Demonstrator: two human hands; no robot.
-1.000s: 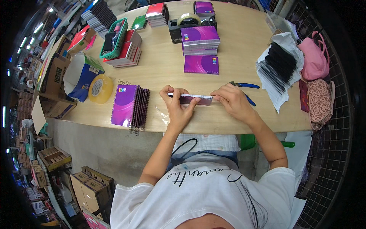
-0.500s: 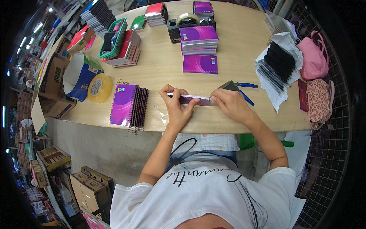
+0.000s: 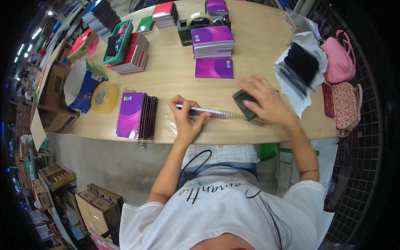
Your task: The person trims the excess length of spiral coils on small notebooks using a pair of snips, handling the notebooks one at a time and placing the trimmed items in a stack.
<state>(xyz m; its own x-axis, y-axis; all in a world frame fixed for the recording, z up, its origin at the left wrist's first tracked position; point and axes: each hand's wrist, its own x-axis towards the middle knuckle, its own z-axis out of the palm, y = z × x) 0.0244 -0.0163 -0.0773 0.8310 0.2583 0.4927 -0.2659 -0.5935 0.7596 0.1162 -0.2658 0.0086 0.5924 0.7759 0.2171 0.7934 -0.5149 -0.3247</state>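
Observation:
My left hand (image 3: 187, 121) grips a small notebook (image 3: 213, 112) between thumb and fingers, its edge turned up. From the notebook's right end a metal spiral coil (image 3: 241, 117) sticks out over the table. My right hand (image 3: 268, 100), blurred at the fingertips, is spread over a dark green pad (image 3: 240, 100); whether it touches the pad I cannot tell. The blue-handled pliers are almost wholly hidden behind this hand. Left of my left hand stand several purple notebooks (image 3: 132, 114) with coils in them.
Stacked purple notebooks (image 3: 213, 41) lie ahead, beside a black tape dispenser (image 3: 183, 34). A green basket (image 3: 118, 41) rests on red notebooks (image 3: 135, 58). A tape roll (image 3: 104, 98) is at left. Black coils (image 3: 301, 64) on white paper, and pouches (image 3: 346, 106), are at right.
My right hand has left the notebook's end and moved up and right over the green pad, its fingers spreading. The coil now shows, jutting from the notebook; the pliers have become hidden.

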